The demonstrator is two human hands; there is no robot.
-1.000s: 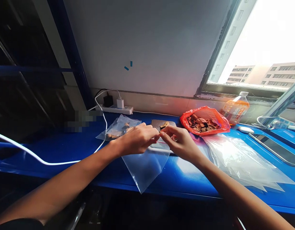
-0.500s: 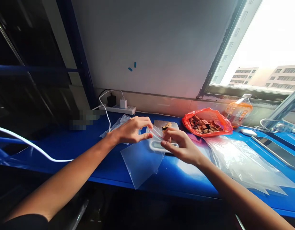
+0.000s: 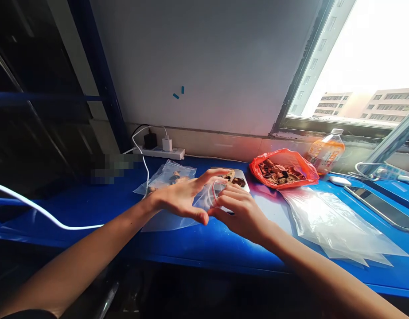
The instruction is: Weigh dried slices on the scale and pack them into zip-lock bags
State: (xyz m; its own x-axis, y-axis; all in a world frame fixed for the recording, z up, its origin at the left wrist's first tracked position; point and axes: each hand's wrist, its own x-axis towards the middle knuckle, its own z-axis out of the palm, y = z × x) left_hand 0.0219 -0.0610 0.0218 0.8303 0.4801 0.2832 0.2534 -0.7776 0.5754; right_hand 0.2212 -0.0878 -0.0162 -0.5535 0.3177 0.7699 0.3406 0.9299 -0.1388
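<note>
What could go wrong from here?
The clear bag may slip or fold shut: the right hand appears to pinch it, but the left hand is spread open. Either hand might knock pieces off the scale just beyond. The red bag gapes open, so a bump could spill it.

At the frame's centre, the scale [image 3: 247,188] on the table [image 3: 177,249] bears slices [image 3: 238,182]; nearer, the bag [image 3: 173,223] runs left from the right hand [image 3: 240,210] beneath the left hand [image 3: 184,197]. Left of centre, a packet [image 3: 166,177] lies before the power strip [image 3: 162,153]. Right of centre, the sack [image 3: 310,170] holds more slices, the bottle [image 3: 327,156] behind its right side, stacked bags [image 3: 337,226] before it, the phone [image 3: 383,208] at far right.
</note>
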